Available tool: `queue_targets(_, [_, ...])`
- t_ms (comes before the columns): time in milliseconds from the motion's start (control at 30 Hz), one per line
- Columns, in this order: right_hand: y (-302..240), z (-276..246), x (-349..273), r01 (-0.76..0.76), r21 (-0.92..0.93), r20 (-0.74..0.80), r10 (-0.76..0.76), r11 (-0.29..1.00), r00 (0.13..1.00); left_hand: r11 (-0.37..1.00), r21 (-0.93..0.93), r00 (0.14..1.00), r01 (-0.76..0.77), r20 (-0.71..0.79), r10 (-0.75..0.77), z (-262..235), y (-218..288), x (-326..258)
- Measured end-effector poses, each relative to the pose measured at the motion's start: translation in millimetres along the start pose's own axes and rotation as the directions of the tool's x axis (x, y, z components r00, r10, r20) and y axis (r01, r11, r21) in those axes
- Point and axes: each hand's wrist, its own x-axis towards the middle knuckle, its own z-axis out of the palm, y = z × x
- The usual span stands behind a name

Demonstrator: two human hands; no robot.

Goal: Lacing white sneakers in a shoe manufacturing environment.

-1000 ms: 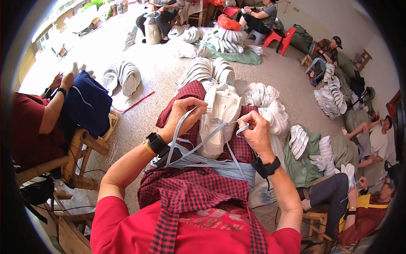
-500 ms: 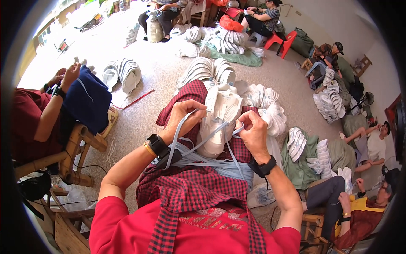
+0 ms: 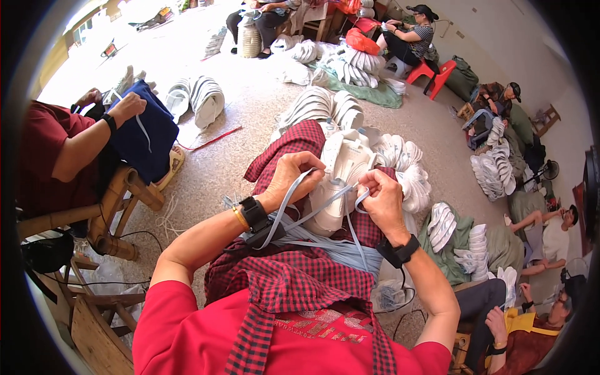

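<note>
1. Left hand (image 3: 294, 175) sits at 10 o'clock of the white shoe (image 3: 342, 181), fingers curled shut on a pale blue lace (image 3: 284, 209).
2. Right hand (image 3: 381, 197) is at 3 o'clock of the shoe, fingertips pinched together on the other end of the same lace.
3. The shoe lies on the lap, on a red-black checked cloth (image 3: 294, 278), sole side mostly hidden, toe pointing to 12.
4. To do the lacing step well, my judgement: keep both ends taut and even, feed the tip straight through the eyelet, hold the lace flat without twist, steady the shoe with the knees.
5. Lace: flat woven tape, limp, light grey-blue; a bundle of spare laces (image 3: 340, 247) drapes across the lap at 6 o'clock of the shoe.
6. Shoe: smooth matte white upper, moulded rounded shape, looks stiff.
7. Cloth: soft cotton-like check, wrinkled.
8. Black wrist bands on both wrists, one on each.
9. White shoe stacks (image 3: 400, 169) pile at 1–3 o'clock; floor (image 3: 206, 169) is speckled and rough.
10. Neighbour at 9 o'clock holds dark blue fabric (image 3: 147, 134) on a wooden chair (image 3: 119, 206).
</note>
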Motion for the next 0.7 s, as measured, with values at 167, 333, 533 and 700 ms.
queue_targets(167, [-4.7,-0.7,2.3,0.010,0.009,-0.006,-0.009,1.000,1.000,1.000,0.015,0.999,0.010,-0.042,-0.009,10.3,0.2,0.1])
queue_targets(333, [-6.3,-15.1,12.3,0.181,-0.108,0.143,-0.164,0.978,0.976,0.958,0.181,0.974,-0.224,0.069,0.215,10.4,7.8,9.2])
queue_targets(533, [-11.7,-32.7,46.1,0.654,-0.364,0.509,-0.446,0.663,0.736,0.695,0.353,0.694,-0.626,0.659,0.291,-15.3,22.2,55.4])
queue_targets(700, [-13.6,-34.8,59.3,0.736,-0.361,0.680,-0.378,0.572,0.628,0.288,0.132,0.240,-0.949,0.894,0.379,-13.0,36.6,92.5])
